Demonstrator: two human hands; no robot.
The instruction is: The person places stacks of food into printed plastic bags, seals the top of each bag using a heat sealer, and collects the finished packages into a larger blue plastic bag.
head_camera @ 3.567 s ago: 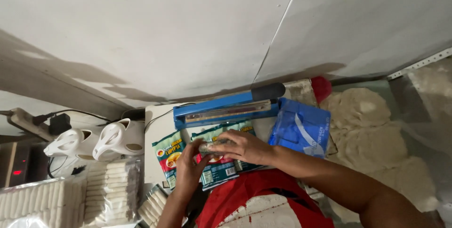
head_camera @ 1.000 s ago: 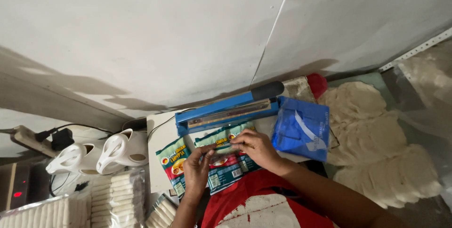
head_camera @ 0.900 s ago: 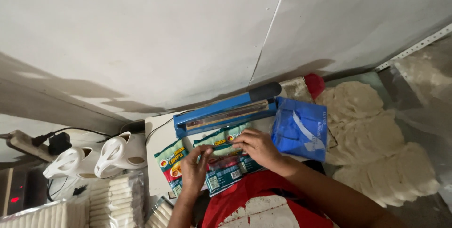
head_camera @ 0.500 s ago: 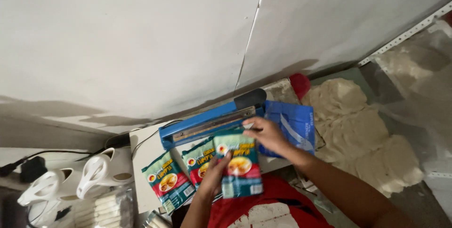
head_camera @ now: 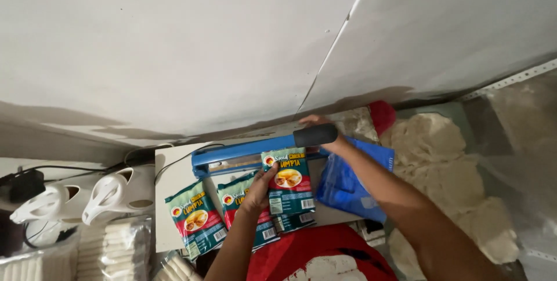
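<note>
Left hand (head_camera: 259, 191) pinches the lower left edge of one printed food pouch (head_camera: 288, 181), green and red with a round food picture, holding its top edge at the blue heat sealer (head_camera: 255, 154). Right hand (head_camera: 320, 132) is wrapped around the sealer's black handle (head_camera: 315, 135), at the right end of the bar; whether the bar is fully down I cannot tell.

Pouch count: three in clear view. One in the left hand, one partly under it (head_camera: 239, 200), one flat on the white counter (head_camera: 174, 200) further left (head_camera: 195, 218). There may be another under the held one, only its bottom edge showing.

Containers:
- Blue plastic bag (head_camera: 348, 185) just right of the sealer, under the right forearm (contents not visible).
- Clear bags of stacked white wrappers (head_camera: 113, 252) at lower left; exact count unclear.
- Pile of pale flat dough sheets (head_camera: 441, 159) on the right, loose, partly under clear plastic.

Also: two white jug-shaped objects (head_camera: 119, 191) left of the counter, and a black cable (head_camera: 174, 156) running to the sealer.
</note>
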